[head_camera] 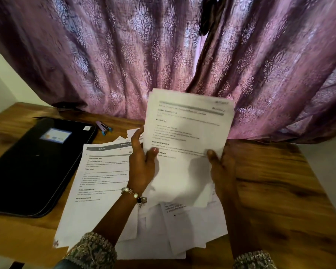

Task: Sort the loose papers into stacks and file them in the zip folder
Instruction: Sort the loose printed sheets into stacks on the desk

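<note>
I hold a bundle of printed white papers (186,133) upright above the table. My left hand (141,162) grips its left edge, thumb on the front. Its lower right edge is gripped by my right hand (220,167), thumb on the front too. Beneath them, loose papers (97,181) lie fanned and overlapping on the wooden table (279,191). The black zip folder (33,162) lies flat and closed at the left, a label card on its cover.
A purple patterned curtain (163,55) hangs right behind the table and touches its back edge. A small purple and blue stapler-like object (103,128) lies beside the folder's far corner. Bare wood shows at the right.
</note>
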